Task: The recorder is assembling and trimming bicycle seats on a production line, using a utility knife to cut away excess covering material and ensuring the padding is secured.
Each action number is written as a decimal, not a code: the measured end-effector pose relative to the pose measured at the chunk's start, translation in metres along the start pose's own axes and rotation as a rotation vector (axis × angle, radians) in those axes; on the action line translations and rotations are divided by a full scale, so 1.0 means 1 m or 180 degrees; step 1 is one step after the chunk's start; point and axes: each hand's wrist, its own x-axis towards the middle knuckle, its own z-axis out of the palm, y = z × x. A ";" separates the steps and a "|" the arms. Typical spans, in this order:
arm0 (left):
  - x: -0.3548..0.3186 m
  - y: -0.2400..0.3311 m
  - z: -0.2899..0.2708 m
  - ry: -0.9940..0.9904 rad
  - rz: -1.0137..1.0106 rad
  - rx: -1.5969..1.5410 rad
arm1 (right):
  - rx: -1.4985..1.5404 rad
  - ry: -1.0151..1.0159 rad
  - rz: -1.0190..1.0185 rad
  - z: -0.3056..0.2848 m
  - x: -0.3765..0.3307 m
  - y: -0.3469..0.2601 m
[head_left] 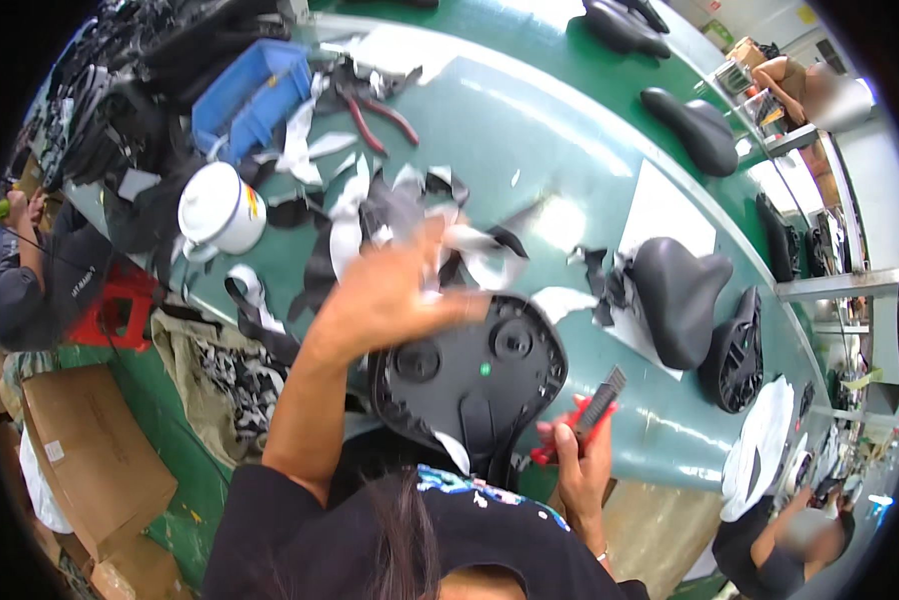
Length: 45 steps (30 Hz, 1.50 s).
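Observation:
A black bicycle saddle (455, 385) lies underside up at the table's near edge, right before me, with round hollows and black cover material tucked round its rim. A thin white strip (454, 452) hangs at its lower edge. My left hand (395, 295) is above its far left side, thumb stretched away from the fingers; motion smears the fingertips. Just beyond it is a heap of black and white material scraps (348, 235), partly blurred. My right hand (582, 455), right of the saddle, is closed round a red and dark-grey hand tool (598, 408) with a ridged end pointing up.
Two more saddles, one upright (678, 300) and one underside up (735, 355), lie at right. Red-handled pliers (375, 122), a blue bin (253, 95) and a white enamel mug (222, 212) are at far left. Cardboard boxes (95, 450) stand left. Other people work at both sides.

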 end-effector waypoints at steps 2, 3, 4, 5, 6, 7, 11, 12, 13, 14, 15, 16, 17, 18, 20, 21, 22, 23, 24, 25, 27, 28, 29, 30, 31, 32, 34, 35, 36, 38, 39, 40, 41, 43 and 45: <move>-0.009 -0.033 0.014 -0.1124 -0.0195 -0.0111 | -0.0456 -0.0373 -0.0284 0.006 0.024 0.008; -0.003 -0.039 0.014 -0.1511 -0.0682 -0.0635 | -0.0436 -0.0377 -0.0326 0.006 0.039 0.000; 0.001 -0.045 0.003 -0.1299 -0.0912 -0.1072 | -0.0549 -0.0318 -0.0635 0.006 0.054 -0.015; 0.009 -0.051 -0.008 -0.0785 -0.0883 -0.0923 | -0.0662 -0.0250 -0.0942 0.005 0.071 -0.030; 0.023 -0.059 -0.019 -0.0134 -0.0842 -0.0933 | -0.0652 0.0251 -0.1161 -0.002 0.089 -0.052; 0.042 -0.069 -0.018 0.0472 -0.1633 -0.1285 | -0.0687 0.0796 -0.1358 -0.015 0.112 -0.068; 0.099 -0.084 0.020 0.1142 -0.2012 -0.1238 | -0.0144 0.0814 -0.1661 -0.043 0.209 -0.107; 0.103 -0.078 0.044 0.1255 -0.1213 0.0000 | -0.0280 0.0718 -0.1753 -0.048 0.241 -0.114; 0.100 -0.067 0.066 0.1335 -0.0417 0.1260 | -0.0391 0.0586 -0.1825 -0.048 0.278 -0.116; 0.107 -0.052 0.072 0.1621 -0.0248 0.1390 | -0.0164 0.0373 -0.1561 -0.043 0.311 -0.122; 0.114 -0.040 0.073 0.1907 -0.0064 0.1503 | 0.0052 0.0176 -0.1302 -0.039 0.344 -0.128; 0.117 -0.039 0.073 0.1921 -0.0054 0.1513 | 0.0378 -0.0037 -0.1312 -0.034 0.386 -0.123; 0.118 -0.040 0.075 0.1831 0.0190 0.1183 | 0.0694 -0.0255 -0.1308 -0.026 0.428 -0.115; 0.122 -0.031 0.071 0.1771 0.0489 0.0837 | 0.0983 -0.0274 -0.1150 -0.024 0.456 -0.125; 0.120 -0.046 0.073 0.1675 0.0624 0.0448 | 0.1471 -0.0382 -0.0810 0.007 0.529 -0.116; 0.121 -0.054 0.072 0.1580 0.0384 0.0304 | 0.1650 -0.0456 -0.0655 0.023 0.559 -0.111; 0.121 -0.063 0.071 0.1590 0.0185 0.0356 | 0.1908 -0.0406 -0.0486 0.049 0.575 -0.112; 0.120 -0.067 0.068 0.1613 0.0001 0.0414 | 0.2136 -0.0468 -0.0435 0.071 0.594 -0.114; 0.120 -0.066 0.065 0.1603 -0.0093 0.0418 | 0.2253 -0.0525 -0.0471 0.086 0.612 -0.119; 0.118 -0.064 0.061 0.1601 -0.0201 0.0440 | 0.2379 -0.0604 -0.0496 0.105 0.628 -0.122; 0.112 -0.062 0.056 0.1401 -0.0339 0.0167 | 0.2489 -0.0306 -0.0556 0.128 0.659 -0.135; 0.111 -0.059 0.053 0.1468 -0.0343 0.0201 | 0.2585 -0.0012 -0.0885 0.126 0.684 -0.142; 0.111 -0.055 0.052 0.1411 -0.0314 -0.0018 | 0.2822 0.0181 -0.1044 0.118 0.703 -0.146; 0.111 -0.054 0.047 0.1365 -0.0327 -0.0159 | 0.3042 0.0097 -0.0837 0.119 0.713 -0.149; 0.110 -0.057 0.045 0.1427 -0.0374 -0.0094 | 0.2897 0.0198 -0.0766 0.122 0.710 -0.148; 0.110 -0.061 0.045 0.1578 -0.0289 0.0006 | 0.2874 0.0235 -0.0531 0.126 0.704 -0.144; 0.112 -0.060 0.048 0.1826 -0.0064 0.0081 | 0.3157 0.0384 -0.1007 0.103 0.701 -0.128; 0.114 -0.060 0.049 0.1869 -0.0023 0.0057 | 0.3064 0.0409 -0.1030 0.083 0.696 -0.121; 0.114 -0.060 0.049 0.1854 0.0188 -0.0115 | 0.2804 0.0406 -0.0889 0.069 0.680 -0.120; 0.114 -0.063 0.055 0.1771 0.0545 -0.0611 | 0.2147 0.0109 -0.0865 0.039 0.631 -0.136; 0.114 -0.062 0.060 0.1638 0.0523 -0.0874 | 0.1741 -0.0144 -0.0922 0.017 0.611 -0.140; 0.112 -0.064 0.063 0.1417 0.0412 -0.1120 | 0.1215 -0.0261 -0.0995 0.016 0.561 -0.160; 0.112 -0.067 0.065 0.1187 0.0328 -0.1372 | 0.0689 -0.0351 -0.1085 0.024 0.502 -0.183; 0.119 -0.068 0.069 0.1065 -0.0053 -0.2480 | -0.1547 -0.0318 -0.2063 0.019 0.429 -0.196; 0.126 -0.085 0.072 0.0899 -0.0293 -0.3995 | -0.3133 -0.0659 -0.4053 0.028 0.370 -0.186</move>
